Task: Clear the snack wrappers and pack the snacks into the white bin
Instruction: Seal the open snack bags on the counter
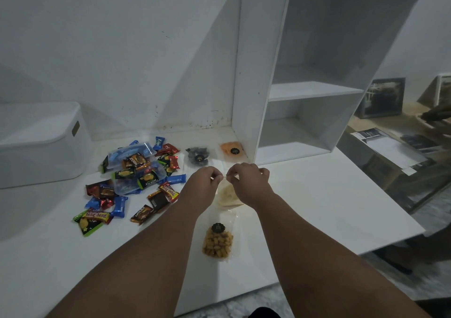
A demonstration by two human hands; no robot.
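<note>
My left hand [203, 183] and my right hand [246, 179] both pinch the top edge of a clear plastic bag of pale chips [228, 195] over the middle of the white table [317, 208]. A clear pouch of yellow-brown snacks [217, 243] lies nearer to me. Behind my hands lie a pouch of dark snacks [198, 156] and an orange pouch [232, 150]. A heap of small colourful wrapped bars and candies [131, 178] spreads to the left. The white bin [41, 144] stands at the far left of the table.
A white open shelf unit [305, 86] stands at the back right of the table, against the wall. Past the table's right edge a lower surface holds papers [388, 147] and framed pictures [383, 98]. The table's front edge runs near my forearms.
</note>
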